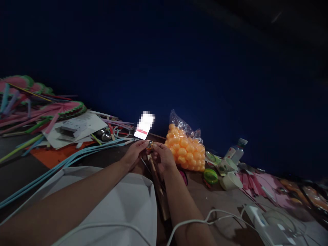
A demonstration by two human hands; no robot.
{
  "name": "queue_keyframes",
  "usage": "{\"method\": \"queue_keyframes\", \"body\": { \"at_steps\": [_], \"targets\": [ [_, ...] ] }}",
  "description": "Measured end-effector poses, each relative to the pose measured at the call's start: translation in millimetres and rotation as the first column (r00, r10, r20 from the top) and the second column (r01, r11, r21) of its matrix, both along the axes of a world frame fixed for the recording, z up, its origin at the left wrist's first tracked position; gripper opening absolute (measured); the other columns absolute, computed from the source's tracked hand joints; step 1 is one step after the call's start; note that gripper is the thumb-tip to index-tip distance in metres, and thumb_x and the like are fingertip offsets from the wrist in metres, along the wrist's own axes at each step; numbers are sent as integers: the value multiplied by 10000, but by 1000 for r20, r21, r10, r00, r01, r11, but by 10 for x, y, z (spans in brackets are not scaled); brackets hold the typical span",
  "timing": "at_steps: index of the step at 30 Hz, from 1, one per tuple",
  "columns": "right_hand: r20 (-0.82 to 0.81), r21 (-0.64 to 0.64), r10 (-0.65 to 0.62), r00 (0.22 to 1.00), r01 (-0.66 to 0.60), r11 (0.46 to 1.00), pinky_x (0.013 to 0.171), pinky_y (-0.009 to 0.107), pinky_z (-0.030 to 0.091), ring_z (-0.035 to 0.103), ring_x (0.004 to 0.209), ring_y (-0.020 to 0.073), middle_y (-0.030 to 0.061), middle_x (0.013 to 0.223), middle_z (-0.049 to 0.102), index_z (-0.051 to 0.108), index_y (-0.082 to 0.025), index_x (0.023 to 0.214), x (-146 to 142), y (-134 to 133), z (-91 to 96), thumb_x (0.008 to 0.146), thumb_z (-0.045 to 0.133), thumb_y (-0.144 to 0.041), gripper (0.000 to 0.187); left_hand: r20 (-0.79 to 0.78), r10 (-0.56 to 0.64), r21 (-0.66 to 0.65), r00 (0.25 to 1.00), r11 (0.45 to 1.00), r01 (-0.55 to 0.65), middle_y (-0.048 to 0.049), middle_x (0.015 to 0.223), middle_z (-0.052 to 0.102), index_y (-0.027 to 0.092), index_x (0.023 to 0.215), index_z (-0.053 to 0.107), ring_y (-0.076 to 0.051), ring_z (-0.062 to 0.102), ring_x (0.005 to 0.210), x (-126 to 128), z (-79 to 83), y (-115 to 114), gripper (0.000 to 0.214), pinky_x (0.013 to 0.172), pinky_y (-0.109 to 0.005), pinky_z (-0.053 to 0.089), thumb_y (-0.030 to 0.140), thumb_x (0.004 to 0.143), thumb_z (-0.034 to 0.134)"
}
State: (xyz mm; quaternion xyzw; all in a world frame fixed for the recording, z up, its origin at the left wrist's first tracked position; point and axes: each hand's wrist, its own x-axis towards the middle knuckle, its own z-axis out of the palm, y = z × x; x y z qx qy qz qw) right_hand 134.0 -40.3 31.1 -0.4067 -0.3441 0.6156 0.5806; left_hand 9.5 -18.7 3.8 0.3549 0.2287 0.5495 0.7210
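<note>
My left hand (134, 153) and my right hand (163, 155) meet near the middle of the table. Between their fingertips they pinch a small shiny metallic ball (150, 145); fine detail on it is too small to make out. A brown stick (159, 191) runs from beneath my right hand toward me, and I cannot tell whether the hand touches it. Just beyond my fingers is a lit phone (142, 132). A clear bag of orange balls (186, 150) stands close to my right hand. White sheet material (128, 205) lies under my left forearm.
At left are pink-and-green paper fans (64, 108), a white paper box (73, 126), metallic balls (106, 137) and blue tubes (74, 159). At right are a green ball (210, 176), a paper cup (231, 181) and a bottle (235, 152). A white cable (189, 222) crosses in front.
</note>
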Motion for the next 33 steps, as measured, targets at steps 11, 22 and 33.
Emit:
{"method": "queue_keyframes", "body": {
  "at_steps": [11,22,33],
  "targets": [
    [17,9,10,1000,-10,1000,356,146,300,374,387,27,-36,563,599,636,-162,745,6,8,-26,580,770,-268,238,12,-1,-6,1000,1000,1,-28,699,627,111,810,678,-102,549,615,2,-26,12,238,587,-218,456,315,701,734],
    [48,9,12,999,-12,1000,360,148,296,373,376,35,-62,467,522,640,-162,744,8,-2,-16,584,766,-279,235,-30,22,-16,999,1000,-22,-24,730,640,117,842,679,-105,557,616,0,-11,1,279,604,-235,458,336,683,747],
    [64,15,28,998,-29,999,366,153,301,375,369,38,-68,443,506,635,-162,731,22,-11,-4,590,767,-284,228,-48,34,12,998,999,-33,-31,738,641,119,854,683,-113,564,640,-3,-28,9,275,623,-236,463,336,696,739]
  ]
}}
